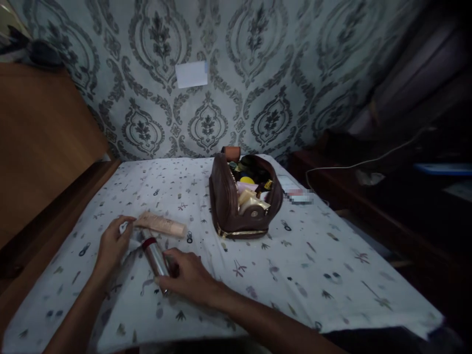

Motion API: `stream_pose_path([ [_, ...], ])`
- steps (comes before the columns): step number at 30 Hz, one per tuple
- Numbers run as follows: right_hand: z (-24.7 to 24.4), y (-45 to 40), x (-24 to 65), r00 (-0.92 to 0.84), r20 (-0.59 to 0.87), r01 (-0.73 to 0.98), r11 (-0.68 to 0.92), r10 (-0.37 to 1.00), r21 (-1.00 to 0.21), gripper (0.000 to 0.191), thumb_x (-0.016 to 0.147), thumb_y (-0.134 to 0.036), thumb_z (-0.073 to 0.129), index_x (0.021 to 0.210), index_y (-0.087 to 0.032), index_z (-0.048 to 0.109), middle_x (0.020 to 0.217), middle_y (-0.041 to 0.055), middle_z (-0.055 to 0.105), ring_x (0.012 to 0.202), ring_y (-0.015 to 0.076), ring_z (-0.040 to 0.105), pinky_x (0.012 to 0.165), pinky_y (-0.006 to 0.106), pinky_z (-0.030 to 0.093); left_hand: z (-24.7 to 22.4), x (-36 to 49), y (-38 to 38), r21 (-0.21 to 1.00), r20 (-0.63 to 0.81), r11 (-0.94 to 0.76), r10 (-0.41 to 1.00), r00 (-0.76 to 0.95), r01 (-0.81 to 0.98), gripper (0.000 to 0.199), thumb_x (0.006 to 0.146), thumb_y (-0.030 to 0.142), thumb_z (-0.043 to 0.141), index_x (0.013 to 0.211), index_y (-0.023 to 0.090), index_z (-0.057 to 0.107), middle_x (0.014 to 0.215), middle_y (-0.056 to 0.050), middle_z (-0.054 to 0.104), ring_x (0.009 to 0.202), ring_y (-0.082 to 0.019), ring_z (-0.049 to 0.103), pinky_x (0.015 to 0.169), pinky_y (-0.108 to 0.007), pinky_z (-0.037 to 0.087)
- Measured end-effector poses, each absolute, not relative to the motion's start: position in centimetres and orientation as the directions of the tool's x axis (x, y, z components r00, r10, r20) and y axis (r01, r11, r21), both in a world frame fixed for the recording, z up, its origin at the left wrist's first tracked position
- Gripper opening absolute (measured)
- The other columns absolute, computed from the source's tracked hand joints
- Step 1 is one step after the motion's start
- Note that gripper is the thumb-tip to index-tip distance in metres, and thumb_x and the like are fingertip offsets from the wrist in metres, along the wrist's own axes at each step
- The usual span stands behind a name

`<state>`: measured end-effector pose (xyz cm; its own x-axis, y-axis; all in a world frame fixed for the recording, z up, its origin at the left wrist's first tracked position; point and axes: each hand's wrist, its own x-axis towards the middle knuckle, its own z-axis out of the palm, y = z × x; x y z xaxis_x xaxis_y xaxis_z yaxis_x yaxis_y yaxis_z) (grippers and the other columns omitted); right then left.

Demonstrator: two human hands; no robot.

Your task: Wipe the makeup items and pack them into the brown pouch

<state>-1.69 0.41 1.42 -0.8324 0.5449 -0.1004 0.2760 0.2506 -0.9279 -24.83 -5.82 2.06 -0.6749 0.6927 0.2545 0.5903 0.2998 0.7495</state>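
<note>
On the patterned white cloth lies a beige tube, its cap end pointing right. My left hand is closed at the tube's left end, with a bit of white material between thumb and fingers. A silver cylinder with a dark red band lies slanted just below the tube. My right hand has its thumb and fingers around the cylinder's lower end. Further back, a brown zippered bag stands unzipped, packed with tubes and a yellow round item.
Patterned wallpaper rises behind the cloth-covered surface, with a white paper on it. A wooden panel stands at the left. To the right are a white cable and a dark red wooden ledge.
</note>
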Motion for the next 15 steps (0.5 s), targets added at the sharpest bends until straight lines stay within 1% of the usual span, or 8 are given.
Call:
stream_pose_path([
  [2, 2.0, 0.3, -1.8, -0.834, -0.110, 0.334, 0.336, 0.541, -0.881, 0.047, 0.072, -0.046, 0.076, 0.112, -0.021, 0.067, 0.077, -0.0015, 0.063, 0.070, 0.0165, 0.056, 0.063, 0.027, 0.038, 1.7, -24.9, -5.6, 0.650, 0.321, 0.275, 0.746, -0.583, 0.709, 0.040, 0.080, 0.053, 0.051, 0.096, 0.020, 0.067, 0.097, -0.006, 0.066, 0.074, -0.023, 0.058, 0.074, -0.035, 0.044],
  [4, 2.3, 0.3, -1.8, -0.842, -0.098, 0.348, 0.395, 0.530, -0.850, 0.045, 0.073, -0.048, 0.075, 0.109, -0.021, 0.066, 0.082, 0.0010, 0.066, 0.072, 0.0178, 0.057, 0.063, 0.028, 0.038, 1.6, -24.5, -5.5, 0.591, 0.344, 0.248, 0.783, -0.518, 0.768, 0.043, 0.085, 0.055, 0.047, 0.102, 0.020, 0.066, 0.100, -0.008, 0.065, 0.086, -0.026, 0.060, 0.079, -0.037, 0.045],
  [7, 2.2, 0.6, -1.6, -0.864, -0.028, 0.318, 0.501, 0.503, -0.805, 0.040, 0.077, -0.051, 0.072, 0.103, -0.021, 0.067, 0.087, 0.0041, 0.068, 0.074, 0.0195, 0.058, 0.064, 0.030, 0.039, 1.5, -23.3, -5.6, 0.504, 0.361, 0.234, 0.818, -0.449, 0.831, 0.043, 0.093, 0.053, 0.041, 0.110, 0.021, 0.065, 0.099, -0.007, 0.061, 0.093, -0.027, 0.060, 0.083, -0.037, 0.045],
  [9, 2.4, 1.1, -1.5, -0.865, 0.012, 0.315, 0.560, 0.502, -0.767, 0.036, 0.084, -0.051, 0.066, 0.101, -0.020, 0.068, 0.089, 0.0057, 0.068, 0.078, 0.0214, 0.060, 0.069, 0.032, 0.043, 1.5, -22.4, -5.7, 0.425, 0.372, 0.232, 0.836, -0.403, 0.875, 0.042, 0.095, 0.050, 0.039, 0.110, 0.022, 0.065, 0.099, -0.007, 0.060, 0.096, -0.027, 0.059, 0.084, -0.038, 0.045],
  [11, 2.9, 1.8, -1.5, -0.837, 0.056, 0.349, 0.611, 0.544, -0.711, 0.031, 0.092, -0.046, 0.058, 0.105, -0.019, 0.067, 0.100, 0.0086, 0.067, 0.091, 0.0247, 0.062, 0.078, 0.036, 0.046, 1.3, -21.9, -5.9, 0.370, 0.376, 0.229, 0.849, -0.371, 0.900, 0.041, 0.095, 0.049, 0.038, 0.107, 0.021, 0.066, 0.100, -0.008, 0.059, 0.098, -0.028, 0.058, 0.085, -0.039, 0.046],
  [12, 3.1, 2.3, -1.7, -0.819, 0.090, 0.372, 0.644, 0.567, -0.668, 0.029, 0.094, -0.041, 0.055, 0.109, -0.018, 0.066, 0.107, 0.0104, 0.065, 0.100, 0.0264, 0.060, 0.083, 0.038, 0.047, 1.2, -21.8, -5.9, 0.358, 0.375, 0.227, 0.853, -0.362, 0.906, 0.041, 0.096, 0.048, 0.038, 0.106, 0.021, 0.066, 0.100, -0.008, 0.059, 0.098, -0.028, 0.058, 0.085, -0.039, 0.046],
  [14, 3.5, 3.2, -2.3, -0.794, 0.156, 0.418, 0.714, 0.587, -0.561, 0.029, 0.095, -0.032, 0.055, 0.117, -0.016, 0.062, 0.120, 0.0136, 0.060, 0.114, 0.0288, 0.053, 0.093, 0.041, 0.045, 1.0, -21.8, -5.9, 0.357, 0.378, 0.227, 0.852, -0.362, 0.906, 0.041, 0.097, 0.048, 0.037, 0.106, 0.021, 0.066, 0.099, -0.008, 0.058, 0.096, -0.027, 0.058, 0.084, -0.039, 0.047],
  [15, 3.5, 3.6, -2.7, -0.795, 0.168, 0.437, 0.742, 0.583, -0.508, 0.031, 0.094, -0.030, 0.056, 0.120, -0.015, 0.059, 0.122, 0.0145, 0.058, 0.117, 0.0294, 0.050, 0.096, 0.043, 0.044, 0.9, -21.8, -5.9, 0.362, 0.383, 0.227, 0.848, -0.366, 0.904, 0.041, 0.097, 0.048, 0.037, 0.107, 0.021, 0.066, 0.098, -0.008, 0.058, 0.095, -0.027, 0.059, 0.082, -0.038, 0.047],
])
